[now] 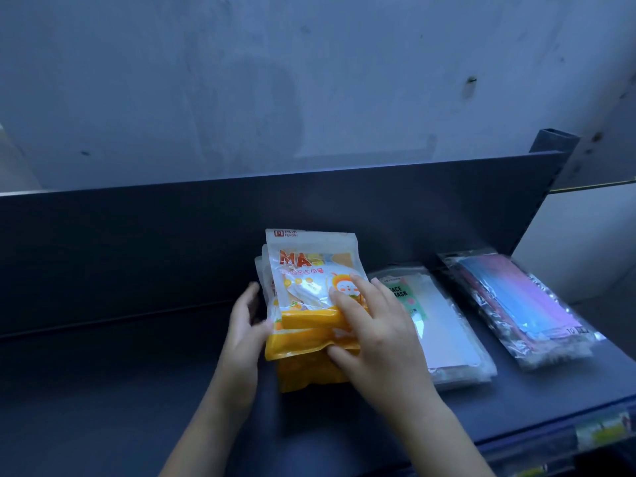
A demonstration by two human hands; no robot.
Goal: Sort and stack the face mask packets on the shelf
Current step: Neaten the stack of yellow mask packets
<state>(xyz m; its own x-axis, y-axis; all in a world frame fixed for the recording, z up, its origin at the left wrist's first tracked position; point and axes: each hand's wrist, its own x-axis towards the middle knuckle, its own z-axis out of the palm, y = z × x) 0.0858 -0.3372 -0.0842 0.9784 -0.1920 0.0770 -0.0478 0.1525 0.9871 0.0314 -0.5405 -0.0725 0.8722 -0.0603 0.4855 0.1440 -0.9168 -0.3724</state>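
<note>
**Orange mask packets: top one lying further back than the pile under it**

Orange mask packets point(311, 373) are lying in a small pile at the middle of the dark shelf point(120, 380), and you are working on them with both hands. Their long axis is running away from you, towards the shelf's back panel point(172, 242), leaning slightly to the left.

Your right hand point(375, 325) is covering the lower right part of the top packet point(303, 270). Its fingers point(347, 294) are spreading flat over the printed face while the thumb point(339, 354) is tucking under that packet's near edge, so you are pinching it. Your left hand point(244, 325) is lying against the pile's left edge, fingers fairly straight and gripping nothing, acting as a side stop.

What matters now is the offset. The top packet's near edge is sitting further back than the orange edge showing below it, so the squaring move is probably a short pull towards you. Your right hand is the one placed for that, and your left is guarding the side.

Just to the right, the clear FACE MASK packets point(451, 342) are lying close beside your right hand, and the multicoloured mask packets point(516, 304) are lying beyond them. Slippery film may be letting the pile slide rightwards into them.
</note>
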